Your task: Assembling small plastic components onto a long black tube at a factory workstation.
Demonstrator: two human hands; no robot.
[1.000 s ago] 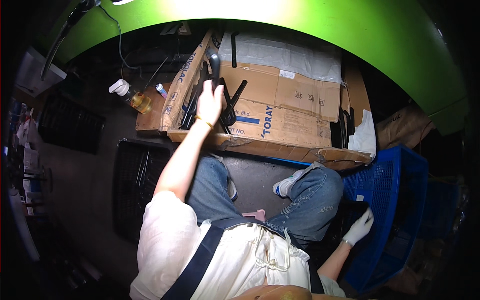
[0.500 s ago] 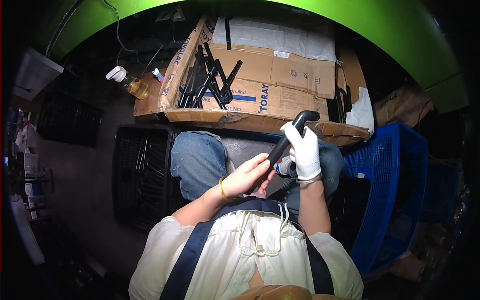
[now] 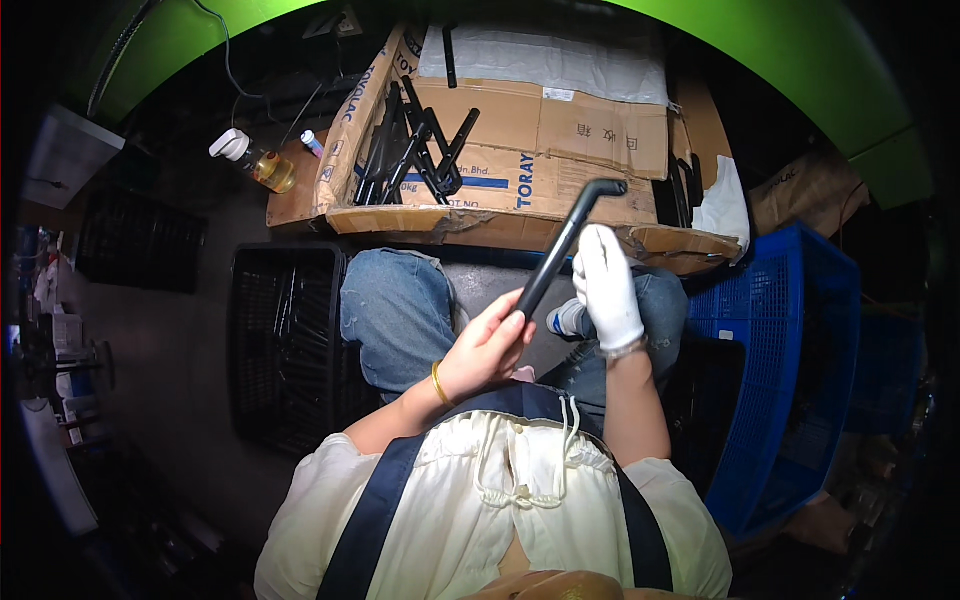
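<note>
**Bent black part (image 3: 557,254) held by its lower end**

We see the left hand (image 3: 488,345), bare, wrapped round the lower end of the part, which slants up and away with its crooked tip clear of both hands. We judge that this low grip leaves most of the shaft in view under the light. The right hand (image 3: 608,290), in 1 white glove (image 3: 620,315), is just beside the shaft; its fingers look pressed together, and we cannot tell whether they touch the part or pinch anything small. Perhaps the glove spares the smooth surface from marks.

Ahead, more black parts (image 3: 412,148) lie heaped against the left side of a cardboard box (image 3: 480,225), probably for easy reach. A pale sheet (image 3: 540,55) covers its far end, maybe against scuffs. Beside the left knee (image 3: 385,290), a black basket (image 3: 248,330) holds long dark pieces; a blue crate (image 3: 765,300) stands to the right, likewise handy.
</note>
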